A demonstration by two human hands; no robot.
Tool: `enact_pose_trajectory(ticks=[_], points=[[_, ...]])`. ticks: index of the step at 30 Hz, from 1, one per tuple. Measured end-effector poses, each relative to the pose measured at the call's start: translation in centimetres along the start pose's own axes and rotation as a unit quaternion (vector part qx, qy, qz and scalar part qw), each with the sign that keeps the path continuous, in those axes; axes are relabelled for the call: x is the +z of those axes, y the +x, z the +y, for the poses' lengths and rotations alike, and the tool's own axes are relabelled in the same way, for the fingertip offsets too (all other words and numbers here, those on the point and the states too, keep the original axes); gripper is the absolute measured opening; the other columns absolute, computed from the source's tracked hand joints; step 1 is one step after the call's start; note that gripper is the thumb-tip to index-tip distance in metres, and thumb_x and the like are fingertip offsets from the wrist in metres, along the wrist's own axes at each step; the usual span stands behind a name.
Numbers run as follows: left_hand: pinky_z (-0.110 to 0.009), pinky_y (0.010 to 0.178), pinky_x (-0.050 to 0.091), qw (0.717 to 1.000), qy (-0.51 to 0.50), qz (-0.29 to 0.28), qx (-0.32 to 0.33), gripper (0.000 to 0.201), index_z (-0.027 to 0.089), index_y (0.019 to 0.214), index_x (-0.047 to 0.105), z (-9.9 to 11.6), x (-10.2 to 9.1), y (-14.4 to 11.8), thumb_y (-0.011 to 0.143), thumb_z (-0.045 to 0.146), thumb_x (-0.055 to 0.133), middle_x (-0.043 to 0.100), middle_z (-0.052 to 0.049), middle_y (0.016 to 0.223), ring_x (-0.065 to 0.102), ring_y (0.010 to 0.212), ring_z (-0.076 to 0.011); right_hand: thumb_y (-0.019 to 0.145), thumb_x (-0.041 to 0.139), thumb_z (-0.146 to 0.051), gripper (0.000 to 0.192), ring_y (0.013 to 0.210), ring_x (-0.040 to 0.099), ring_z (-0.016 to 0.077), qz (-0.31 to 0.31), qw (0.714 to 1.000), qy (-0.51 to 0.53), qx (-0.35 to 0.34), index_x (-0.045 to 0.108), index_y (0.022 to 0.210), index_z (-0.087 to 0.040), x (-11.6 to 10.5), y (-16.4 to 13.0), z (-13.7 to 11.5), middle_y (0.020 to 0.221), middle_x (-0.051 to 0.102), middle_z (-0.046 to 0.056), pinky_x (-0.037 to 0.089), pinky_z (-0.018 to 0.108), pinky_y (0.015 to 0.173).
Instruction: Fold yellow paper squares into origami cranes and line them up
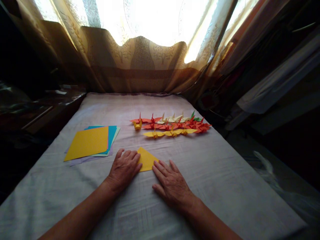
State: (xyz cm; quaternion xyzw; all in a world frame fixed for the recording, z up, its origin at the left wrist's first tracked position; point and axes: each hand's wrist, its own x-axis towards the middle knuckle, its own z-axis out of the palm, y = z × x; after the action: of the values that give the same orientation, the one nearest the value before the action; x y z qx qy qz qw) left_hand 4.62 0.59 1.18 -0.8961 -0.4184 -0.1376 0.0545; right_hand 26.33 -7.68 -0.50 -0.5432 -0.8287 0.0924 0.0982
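Note:
A folded piece of yellow paper (147,160) lies flat on the cloth between my two hands, its point facing away from me. My left hand (124,168) rests over its left corner, fingers stretched out and lying on the paper, so that corner is hidden. On the other side my right hand (171,181) lies flat with fingers extended, the fingertips touching the paper's right corner. Beyond the paper stand rows of folded paper cranes (175,125) in red, yellow, cream and green. A small yellow folded shape (137,125) sits at the left end of the rows.
To the left lies a loose stack of square paper sheets (90,141), yellow on top, with blue, pale green and lilac edges showing. A light checked cloth (212,173) covers the table. Patterned curtains (140,56) hang behind it. Dark cluttered furniture (47,100) stands at left.

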Motion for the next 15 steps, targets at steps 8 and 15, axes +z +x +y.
enact_pose_trajectory(ticks=[8, 15], points=[[-0.052, 0.102, 0.033, 1.000, 0.008, -0.022, -0.014, 0.017, 0.018, 0.094, 0.067, 0.8, -0.5, 0.5, 0.089, 0.031, 0.057, 0.070, -0.011, 0.100, 0.063, 0.095, -0.0293, 0.098, 0.049, -0.044, 0.054, 0.144, 0.035, 0.0278, -0.007, 0.996, -0.030, 0.085, 0.046, 0.147, -0.022, -0.3, -2.2, 1.6, 0.154, 0.039, 0.009, 0.022, 0.055, 0.118], [-0.055, 0.107, 0.027, 0.995, 0.036, -0.015, -0.095, 0.037, 0.013, 0.102, 0.066, 3.4, 0.5, 1.1, 0.090, 0.048, 0.058, 0.068, -0.018, 0.110, 0.059, 0.105, -0.0337, 0.098, 0.048, -0.044, 0.054, 0.144, 0.035, 0.0282, 0.003, 0.996, -0.039, 0.085, 0.046, 0.146, -0.021, 0.2, -2.1, 1.4, 0.154, 0.040, 0.009, 0.023, 0.056, 0.118]])
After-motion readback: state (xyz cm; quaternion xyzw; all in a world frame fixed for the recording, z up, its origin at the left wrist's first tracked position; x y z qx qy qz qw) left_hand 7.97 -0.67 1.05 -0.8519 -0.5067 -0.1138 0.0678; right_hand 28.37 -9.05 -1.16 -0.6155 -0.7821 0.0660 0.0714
